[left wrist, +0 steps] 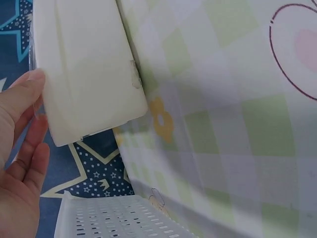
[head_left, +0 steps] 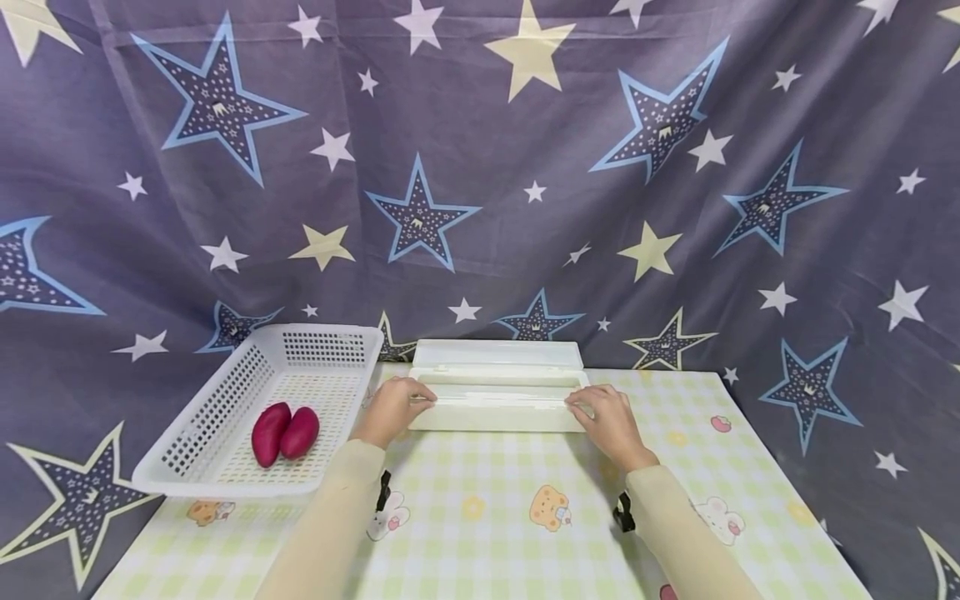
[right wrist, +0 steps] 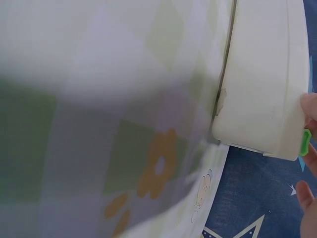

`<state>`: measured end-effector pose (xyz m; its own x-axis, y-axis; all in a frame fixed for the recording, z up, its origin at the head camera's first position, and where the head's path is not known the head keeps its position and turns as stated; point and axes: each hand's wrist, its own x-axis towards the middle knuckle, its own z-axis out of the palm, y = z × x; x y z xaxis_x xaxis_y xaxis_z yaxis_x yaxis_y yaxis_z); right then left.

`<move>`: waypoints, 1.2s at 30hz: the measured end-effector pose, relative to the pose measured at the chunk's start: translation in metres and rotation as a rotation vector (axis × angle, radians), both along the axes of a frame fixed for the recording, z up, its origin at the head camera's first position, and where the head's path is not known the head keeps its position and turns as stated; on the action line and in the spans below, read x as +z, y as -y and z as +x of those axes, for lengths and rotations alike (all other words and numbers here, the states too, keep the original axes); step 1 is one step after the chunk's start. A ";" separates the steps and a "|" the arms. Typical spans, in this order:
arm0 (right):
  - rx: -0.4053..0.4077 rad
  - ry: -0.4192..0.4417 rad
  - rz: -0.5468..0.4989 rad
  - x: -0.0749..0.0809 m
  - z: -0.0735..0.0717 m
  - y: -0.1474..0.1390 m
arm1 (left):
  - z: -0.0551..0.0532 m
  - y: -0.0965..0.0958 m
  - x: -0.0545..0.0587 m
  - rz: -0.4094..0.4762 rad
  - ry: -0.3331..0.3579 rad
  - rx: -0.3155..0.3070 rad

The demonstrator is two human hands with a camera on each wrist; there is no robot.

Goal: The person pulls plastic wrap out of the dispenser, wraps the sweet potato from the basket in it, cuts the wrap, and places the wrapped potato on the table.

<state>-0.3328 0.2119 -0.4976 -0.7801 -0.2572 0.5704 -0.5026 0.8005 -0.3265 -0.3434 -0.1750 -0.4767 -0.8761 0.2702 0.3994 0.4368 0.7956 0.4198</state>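
A long cream-white cling film dispenser (head_left: pixel 498 419) stands at the back of the table with its lid (head_left: pixel 498 353) raised. A clear strip of cling film (head_left: pixel 495 400) runs along its front edge between both hands. At the left end, my left hand (head_left: pixel 393 410) pinches the film between thumb and fingers; clear film shows by the thumb in the left wrist view. My right hand (head_left: pixel 609 421) pinches at the right end, fingertips at the dispenser's rim. Beside those fingers, a small green slider (right wrist: pixel 305 143) shows in the right wrist view. The dispenser's interior is partly hidden.
A white plastic basket (head_left: pixel 187 487) stands on the left, close to the left forearm. Two dark red, sweet-potato-like items (head_left: pixel 271 434) lie in it. Checked cloth (head_left: pixel 480 542) covers the table, and a star-patterned curtain (head_left: pixel 480 125) hangs behind.
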 end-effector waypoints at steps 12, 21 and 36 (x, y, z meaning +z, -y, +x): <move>-0.031 0.026 0.000 0.005 0.000 0.002 | 0.002 0.000 0.004 -0.002 0.015 -0.006; -0.045 -0.032 -0.003 0.010 -0.005 0.002 | -0.002 0.001 0.004 0.004 -0.037 -0.025; 0.001 -0.103 -0.049 0.026 -0.011 -0.001 | -0.009 0.000 0.021 -0.022 -0.112 -0.014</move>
